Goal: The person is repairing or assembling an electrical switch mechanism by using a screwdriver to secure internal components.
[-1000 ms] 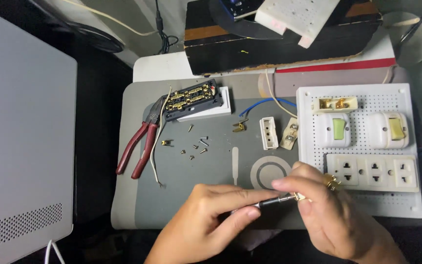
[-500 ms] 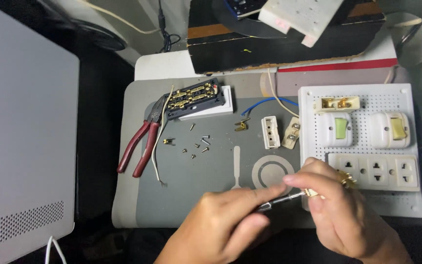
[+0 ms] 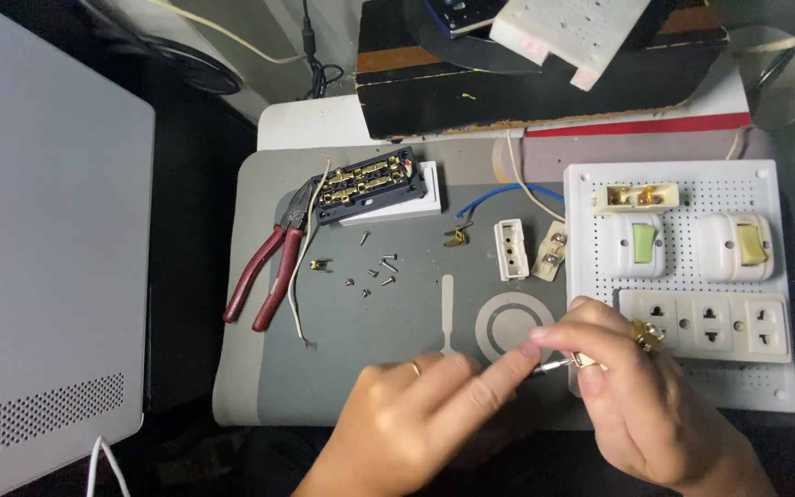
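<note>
Nearest the camera, two hands meet over the front edge of the grey mat (image 3: 342, 368). Left hand (image 3: 416, 414), one ring on a finger, is closed around a slim screwdriver (image 3: 556, 364); only the metal shaft shows, between the index fingertip and the other hand. Right hand (image 3: 641, 396) pinches one small brass part (image 3: 589, 363) at the shaft's tip; a second brass piece (image 3: 646, 336) lies just behind its knuckles, on the white perforated board (image 3: 747, 387).

On that board, counted: one strip of three sockets (image 3: 706, 324), two rocker switches, one with a green rocker (image 3: 634, 247) and one with a yellowish rocker (image 3: 736, 247), and one small white holder with brass contacts (image 3: 635, 197) at the far edge.

Mid mat: about seven loose screws (image 3: 374, 269), one brass clip (image 3: 320, 266), one brass terminal (image 3: 457, 237), two white insert pieces (image 3: 526, 250), one blue wire (image 3: 499, 193).

Left of the screws: one pair of red-handled pliers (image 3: 264, 276), with one white wire beside it.

Farther back: one opened black socket body with brass strips (image 3: 365, 182), resting on a white cover.

Beyond the mat: one black board (image 3: 508, 87) carrying a white perforated block (image 3: 568, 28).
</note>
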